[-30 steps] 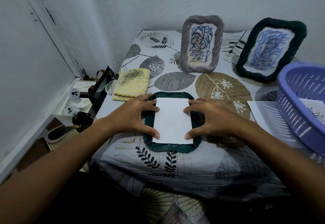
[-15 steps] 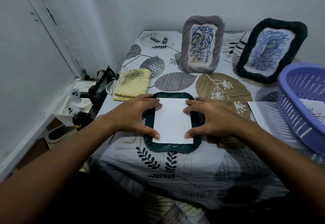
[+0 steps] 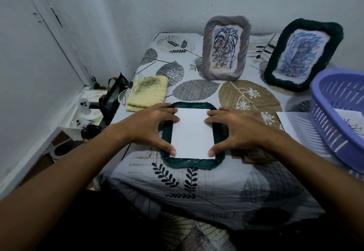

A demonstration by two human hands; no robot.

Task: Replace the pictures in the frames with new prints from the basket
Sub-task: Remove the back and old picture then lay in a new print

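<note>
A dark green woven frame (image 3: 189, 163) lies flat on the table in front of me, with a blank white sheet (image 3: 193, 134) resting in its opening. My left hand (image 3: 149, 126) is spread over the frame's left side, thumb and forefinger tips touching the sheet's left edge. My right hand (image 3: 238, 130) mirrors it on the right edge. A grey woven frame (image 3: 207, 54) and a black woven frame (image 3: 275, 69) stand against the back wall, each showing a blue scribbled picture. The purple basket (image 3: 331, 132) at the right holds a print (image 3: 352, 121).
A yellow knitted cloth (image 3: 147, 93) lies left of the green frame. A white sheet (image 3: 295, 124) sticks out from under the basket. A brown board (image 3: 254, 155) shows under my right hand. Small items sit on a low shelf (image 3: 86, 113) left of the table, by the wall.
Both hands' fingertips have shifted slightly along the white sheet's edges. The sheet and the frame stay in about the same place.
</note>
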